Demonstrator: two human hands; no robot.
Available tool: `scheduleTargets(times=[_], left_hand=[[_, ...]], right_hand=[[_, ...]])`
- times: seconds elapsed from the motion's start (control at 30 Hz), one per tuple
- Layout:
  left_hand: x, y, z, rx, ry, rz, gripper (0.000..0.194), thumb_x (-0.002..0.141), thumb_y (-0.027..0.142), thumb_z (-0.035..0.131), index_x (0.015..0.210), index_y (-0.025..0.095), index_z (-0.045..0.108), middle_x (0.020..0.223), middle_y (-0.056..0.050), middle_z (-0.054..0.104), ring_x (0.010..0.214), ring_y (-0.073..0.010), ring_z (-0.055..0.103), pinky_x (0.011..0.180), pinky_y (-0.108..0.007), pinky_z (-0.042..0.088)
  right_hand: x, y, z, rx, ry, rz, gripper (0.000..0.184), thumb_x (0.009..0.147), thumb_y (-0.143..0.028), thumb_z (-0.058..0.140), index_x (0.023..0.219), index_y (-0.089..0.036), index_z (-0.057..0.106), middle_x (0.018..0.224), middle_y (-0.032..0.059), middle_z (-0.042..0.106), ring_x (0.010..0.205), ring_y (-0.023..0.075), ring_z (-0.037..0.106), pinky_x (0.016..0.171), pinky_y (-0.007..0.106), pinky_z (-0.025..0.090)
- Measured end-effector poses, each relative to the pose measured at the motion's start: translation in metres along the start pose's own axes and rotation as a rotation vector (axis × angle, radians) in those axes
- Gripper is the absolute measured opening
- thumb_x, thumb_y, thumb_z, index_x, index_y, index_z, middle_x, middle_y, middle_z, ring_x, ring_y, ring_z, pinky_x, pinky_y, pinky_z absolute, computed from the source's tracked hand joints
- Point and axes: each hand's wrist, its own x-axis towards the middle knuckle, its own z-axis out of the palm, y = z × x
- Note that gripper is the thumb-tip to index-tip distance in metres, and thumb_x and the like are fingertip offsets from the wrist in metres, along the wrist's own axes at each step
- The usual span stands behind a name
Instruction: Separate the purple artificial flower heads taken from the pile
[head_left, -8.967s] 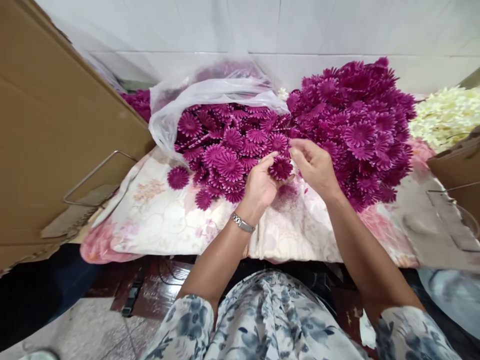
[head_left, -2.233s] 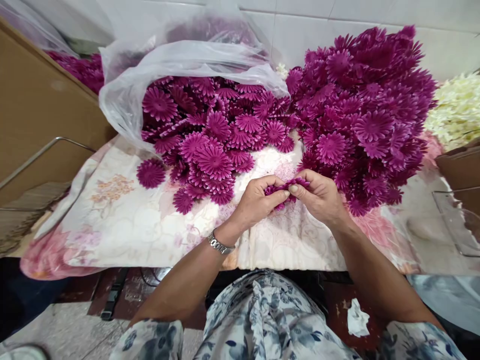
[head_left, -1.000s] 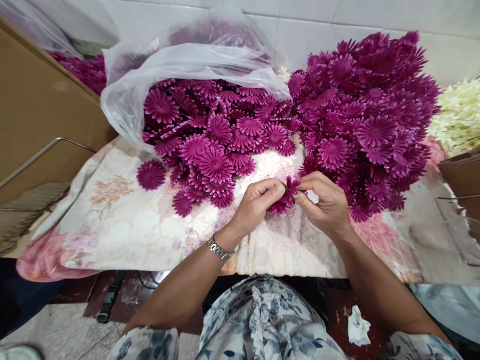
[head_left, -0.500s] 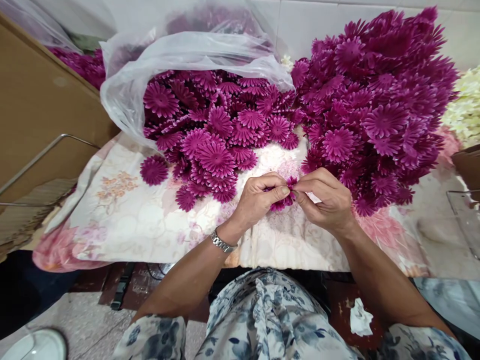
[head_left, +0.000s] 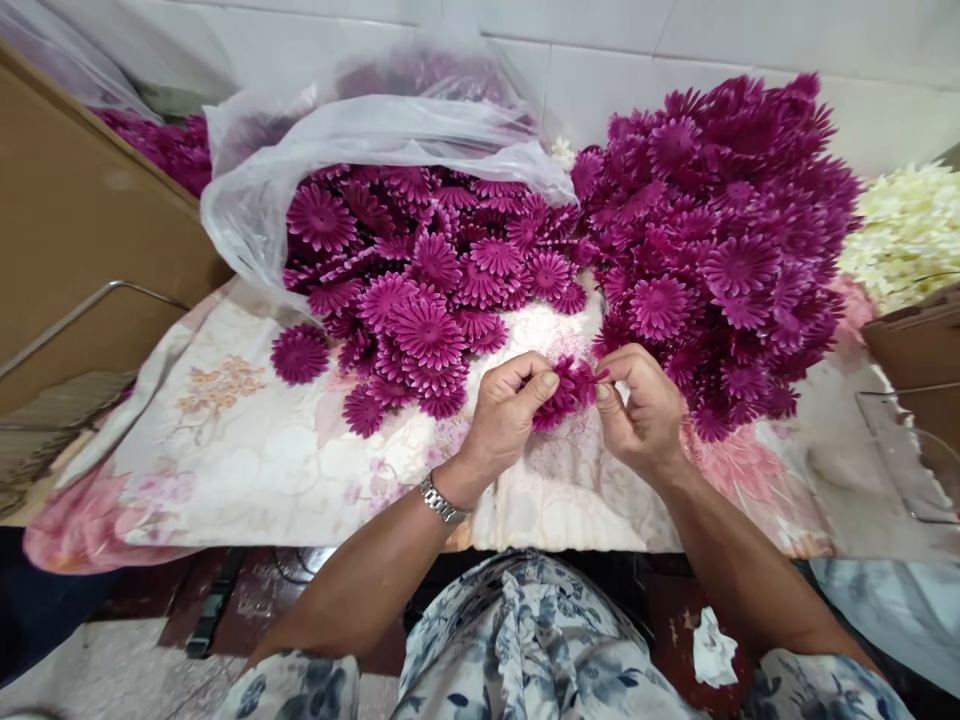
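The left hand [head_left: 514, 412] pinches a small magenta flower piece [head_left: 561, 395] between thumb and curled fingers. Just to its right, the right hand [head_left: 637, 405] pinches a petal edge of the same piece between thumb and forefinger, and the two hands are apart. A metal wristwatch [head_left: 442, 499] circles the left wrist.

Beyond the left hand, magenta artificial flower heads [head_left: 427, 330] spill from the mouth of a clear plastic bag [head_left: 247, 215], and a single flower head [head_left: 300, 353] lies to the left of that spill. Beyond and to the right of the right hand stands a taller magenta flower pile [head_left: 720, 250], with cream-coloured flowers [head_left: 911, 225] farther right. Both hands are above a floral cloth [head_left: 277, 460] on the table. A cardboard box [head_left: 82, 230] stands well to the left of the left hand.
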Motion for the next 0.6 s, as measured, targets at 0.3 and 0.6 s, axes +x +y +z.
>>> scheduleTargets(times=[0.3, 0.6], left_hand=[[0.012, 0.025, -0.012, -0.132, 0.211, -0.019, 0.032, 0.061, 0.034, 0.079, 0.058, 0.016, 0.052, 0.054, 0.005, 0.046, 0.051, -0.0065, 0.038, 0.050, -0.021, 0.031], [0.001, 0.016, 0.006, -0.105, 0.043, -0.197, 0.034, 0.061, 0.038, 0.078, 0.061, 0.015, 0.052, 0.058, 0.005, 0.045, 0.055, -0.0065, 0.038, 0.052, -0.020, 0.030]], right_hand=[[0.025, 0.034, -0.068, -0.337, 0.486, 0.125, 0.008, 0.082, -0.024, 0.060, 0.075, -0.020, 0.059, 0.068, -0.0001, 0.054, 0.063, 0.0132, 0.052, 0.061, 0.029, 0.041], [0.053, 0.016, -0.096, -0.552, 0.249, 0.135, 0.016, 0.086, -0.028, 0.056, 0.093, -0.024, 0.070, 0.086, 0.0065, 0.065, 0.087, 0.0216, 0.059, 0.083, 0.041, 0.045]])
